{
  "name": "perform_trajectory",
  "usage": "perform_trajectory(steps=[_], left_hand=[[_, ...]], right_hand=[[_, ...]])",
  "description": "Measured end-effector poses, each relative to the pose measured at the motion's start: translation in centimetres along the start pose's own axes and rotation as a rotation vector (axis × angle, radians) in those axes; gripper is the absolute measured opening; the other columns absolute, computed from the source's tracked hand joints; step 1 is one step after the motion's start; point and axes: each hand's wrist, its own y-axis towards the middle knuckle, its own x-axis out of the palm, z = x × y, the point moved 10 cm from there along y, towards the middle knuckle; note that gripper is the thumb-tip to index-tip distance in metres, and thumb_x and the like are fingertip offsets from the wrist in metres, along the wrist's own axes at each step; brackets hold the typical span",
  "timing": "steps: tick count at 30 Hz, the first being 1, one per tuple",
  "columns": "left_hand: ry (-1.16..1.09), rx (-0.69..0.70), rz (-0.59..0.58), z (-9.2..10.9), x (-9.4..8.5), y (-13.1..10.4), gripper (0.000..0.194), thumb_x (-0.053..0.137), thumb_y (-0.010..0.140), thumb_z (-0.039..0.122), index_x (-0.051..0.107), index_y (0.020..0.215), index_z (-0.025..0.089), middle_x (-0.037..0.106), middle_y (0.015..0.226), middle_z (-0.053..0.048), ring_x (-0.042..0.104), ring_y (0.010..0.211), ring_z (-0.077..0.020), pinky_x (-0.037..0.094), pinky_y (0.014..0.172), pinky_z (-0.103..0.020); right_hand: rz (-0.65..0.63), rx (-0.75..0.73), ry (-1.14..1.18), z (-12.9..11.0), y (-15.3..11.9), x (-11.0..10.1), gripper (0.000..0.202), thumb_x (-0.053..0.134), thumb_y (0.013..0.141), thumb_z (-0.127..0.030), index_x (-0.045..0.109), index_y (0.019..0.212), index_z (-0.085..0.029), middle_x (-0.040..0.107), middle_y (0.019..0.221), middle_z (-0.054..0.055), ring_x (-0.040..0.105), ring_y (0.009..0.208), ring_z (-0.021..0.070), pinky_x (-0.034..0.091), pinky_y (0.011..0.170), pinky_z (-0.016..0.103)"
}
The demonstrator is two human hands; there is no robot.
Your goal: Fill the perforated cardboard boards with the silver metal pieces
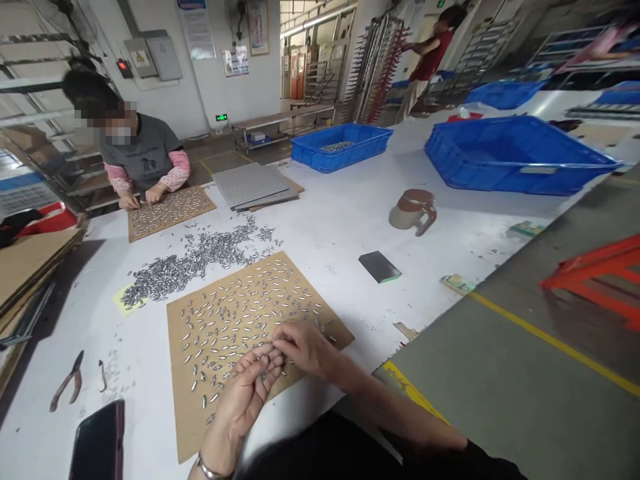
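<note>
My left hand (250, 380) is turned palm up over the near edge of a cardboard sheet (180, 427), its fingers curled around small silvery metal pieces that show only in part. Against its fingertips, my right hand (303, 347) is closed in a pinch; whatever lies between thumb and finger is hidden. Small pointed metal pieces (204, 401) lie spaced out across the sheet in rough rows. Beyond the sheet, a loose heap of the same metal pieces (200, 260) spreads over the white table (330, 220), partly on a yellow paper (120, 303).
Pliers (67, 381) and a phone (97, 440) lie at left. To the right are a dark block (380, 267), a brown mug (414, 210) and blue bins (340, 160). A co-worker (145, 153) handles pieces on another cardboard sheet (173, 210), beside stacked grey sheets (255, 185).
</note>
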Motion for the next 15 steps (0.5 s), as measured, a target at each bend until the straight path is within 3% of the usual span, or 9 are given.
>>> perform_trajectory(steps=[4,6,10,15], left_hand=[[-0.003,-0.003,0.03,-0.3,0.1,1.0,0.024,0.083,0.077,0.008,0.073,0.1,0.009,0.078,0.094,-0.012,0.07,0.07,-0.0113,0.057,0.063,-0.018],[0.0,0.021,0.03,-0.1,0.2,1.4,0.022,0.083,0.078,0.011,0.071,0.097,0.011,0.078,0.093,-0.011,0.068,0.066,-0.0104,0.054,0.057,-0.018],[0.03,0.047,0.032,0.2,0.2,1.6,0.026,0.088,0.075,0.018,0.068,0.092,0.013,0.077,0.093,-0.01,0.067,0.066,-0.0105,0.051,0.055,-0.018],[0.059,0.04,0.058,0.8,-0.4,1.4,0.035,0.094,0.068,0.026,0.076,0.094,0.012,0.072,0.08,-0.004,0.059,0.06,-0.006,0.046,0.053,-0.014]], right_hand=[[0.103,0.139,-0.176,5.1,2.9,-5.6,0.015,0.055,0.096,-0.019,0.067,0.088,-0.02,0.069,0.093,0.004,0.062,0.09,0.0179,0.045,0.084,0.029],[0.071,0.224,-0.295,7.9,5.0,-6.9,0.015,0.055,0.096,-0.018,0.067,0.087,-0.019,0.068,0.095,0.006,0.062,0.092,0.0188,0.044,0.084,0.028],[-0.094,0.277,-0.42,10.9,8.7,-5.7,0.016,0.056,0.097,-0.019,0.068,0.087,-0.018,0.068,0.1,0.009,0.063,0.095,0.0197,0.042,0.081,0.027],[-0.192,0.259,-0.524,11.8,10.6,-3.9,0.02,0.056,0.096,-0.018,0.068,0.08,-0.019,0.07,0.097,0.009,0.063,0.092,0.021,0.04,0.074,0.027]])
